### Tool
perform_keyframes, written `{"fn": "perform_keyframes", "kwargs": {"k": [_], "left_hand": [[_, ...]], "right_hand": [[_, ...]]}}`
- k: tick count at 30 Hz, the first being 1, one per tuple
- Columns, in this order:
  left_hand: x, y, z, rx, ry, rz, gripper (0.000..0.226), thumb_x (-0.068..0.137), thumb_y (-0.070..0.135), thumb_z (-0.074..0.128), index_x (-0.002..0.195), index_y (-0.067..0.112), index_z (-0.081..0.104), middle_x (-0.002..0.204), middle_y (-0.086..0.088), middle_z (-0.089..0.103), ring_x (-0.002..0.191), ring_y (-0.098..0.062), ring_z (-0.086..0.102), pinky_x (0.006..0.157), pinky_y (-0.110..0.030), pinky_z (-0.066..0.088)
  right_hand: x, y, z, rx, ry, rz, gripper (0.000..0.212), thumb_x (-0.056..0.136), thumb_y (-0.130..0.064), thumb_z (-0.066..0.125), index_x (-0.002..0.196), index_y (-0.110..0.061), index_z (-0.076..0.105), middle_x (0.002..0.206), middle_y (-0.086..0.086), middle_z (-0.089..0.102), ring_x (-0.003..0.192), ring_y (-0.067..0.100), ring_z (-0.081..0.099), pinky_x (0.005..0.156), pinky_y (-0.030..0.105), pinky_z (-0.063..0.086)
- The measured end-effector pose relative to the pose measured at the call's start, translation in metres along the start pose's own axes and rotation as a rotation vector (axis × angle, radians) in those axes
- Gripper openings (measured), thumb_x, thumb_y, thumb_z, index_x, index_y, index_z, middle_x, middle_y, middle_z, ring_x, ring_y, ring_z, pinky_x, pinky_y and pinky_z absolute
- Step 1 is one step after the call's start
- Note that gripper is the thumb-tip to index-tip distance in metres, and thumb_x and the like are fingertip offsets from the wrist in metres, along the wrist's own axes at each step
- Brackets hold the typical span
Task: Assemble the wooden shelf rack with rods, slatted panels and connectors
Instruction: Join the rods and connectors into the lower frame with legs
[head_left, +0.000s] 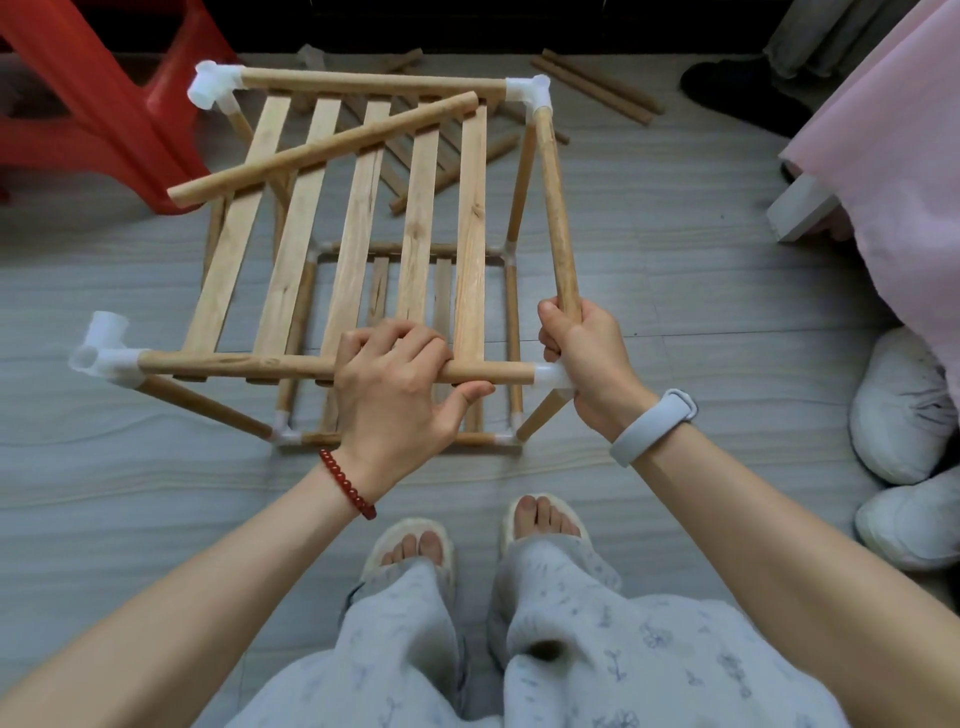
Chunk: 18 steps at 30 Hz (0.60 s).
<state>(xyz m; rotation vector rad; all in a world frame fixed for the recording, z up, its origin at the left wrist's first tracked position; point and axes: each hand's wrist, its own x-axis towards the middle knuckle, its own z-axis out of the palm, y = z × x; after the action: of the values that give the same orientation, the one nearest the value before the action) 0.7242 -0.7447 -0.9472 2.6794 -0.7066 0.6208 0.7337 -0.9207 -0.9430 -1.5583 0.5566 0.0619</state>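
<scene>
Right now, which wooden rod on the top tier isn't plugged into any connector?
The round wooden rod lying diagonally across the slatted wooden panel; both ends bare, unlike the framing rods.

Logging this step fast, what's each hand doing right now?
Left hand: closed, holding the front rod.
Right hand: closed, holding the side rod just above the corner connector.

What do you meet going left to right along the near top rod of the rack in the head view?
Near-left white connector → near rod → left hand gripping that rod → near-right white connector → right hand gripping the right side rod.
</scene>
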Motion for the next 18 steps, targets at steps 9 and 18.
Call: {"fn": "perform_keyframes", "kwargs": {"k": [9, 18], "left_hand": [[0.005, 0.001, -0.006, 0.054, -0.144, 0.059, 0.051, 0.081, 0.059, 0.047, 0.077, 0.01, 0.059, 0.078, -0.005, 0.058, 0.075, -0.023, 0.052, 0.062, -0.034, 0.04], [0.017, 0.037, 0.005, 0.119, -0.132, 0.211, 0.059, 0.08, 0.067, 0.042, 0.071, 0.013, 0.064, 0.074, 0.0, 0.064, 0.082, -0.023, 0.06, 0.068, -0.035, 0.046]], "right_hand": [[-0.005, 0.006, -0.02, 0.199, -0.176, -0.024, 0.031, 0.099, -0.039, 0.035, 0.099, -0.017, 0.055, 0.065, 0.0, 0.054, 0.062, 0.013, 0.049, 0.065, 0.028, 0.042], [-0.025, 0.025, -0.03, -0.01, -0.292, -0.082, 0.045, 0.089, -0.053, 0.027, 0.112, -0.026, 0.054, 0.095, 0.011, 0.051, 0.089, 0.023, 0.048, 0.089, 0.044, 0.04]]}}
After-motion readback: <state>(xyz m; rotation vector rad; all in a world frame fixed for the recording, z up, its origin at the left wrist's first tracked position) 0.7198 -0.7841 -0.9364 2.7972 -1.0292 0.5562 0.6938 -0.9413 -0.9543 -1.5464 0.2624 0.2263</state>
